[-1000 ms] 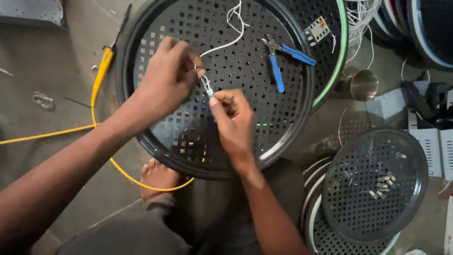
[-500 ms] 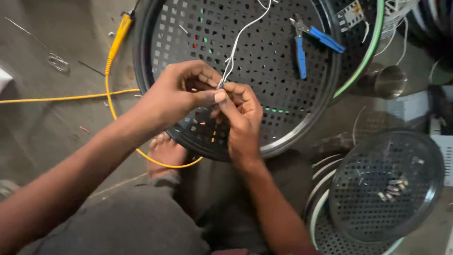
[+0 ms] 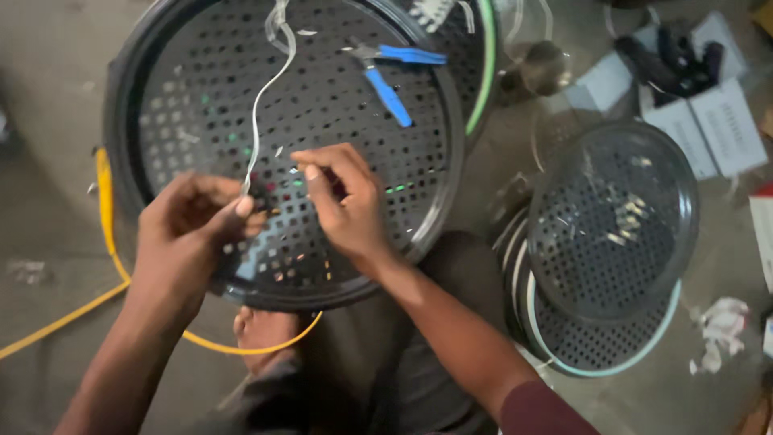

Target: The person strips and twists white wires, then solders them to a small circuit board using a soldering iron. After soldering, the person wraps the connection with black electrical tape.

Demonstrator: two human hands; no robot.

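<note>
Big tray: a round, dark, perforated tray (image 3: 201,97) lies on the floor (image 3: 48,97) in front of the person; blue-handled pliers (image 3: 390,72) lie on its upper right part, clear of both hands.
White wire: a thin white wire (image 3: 258,121) runs from the top of the big tray down over the holes to the left hand.
Left hand: the left hand (image 3: 189,234) is closed, thumb and forefinger pinching the lower end of the white wire together with a small dark part that is too blurred to tell.
Right hand: the right hand (image 3: 346,201) hovers just beside the left one over the tray, fingers curled narrow; whether anything is pinched in it I cannot tell.
Small tray stack: at the right a stack of smaller perforated trays (image 3: 612,234) stands on the floor; the top one holds a few small pale bits near its middle.
Box: an open white box (image 3: 725,121) at the upper right holds dark, longish parts.
Yellow cable: a yellow cable (image 3: 105,209) curves along the left rim of the big tray and under its near edge.
Change: half a second ago both hands met on the wire at one point; now they are apart, and the left hand alone has the wire's end. The view has also swung, so the small tray stack and the box show more fully.
</note>
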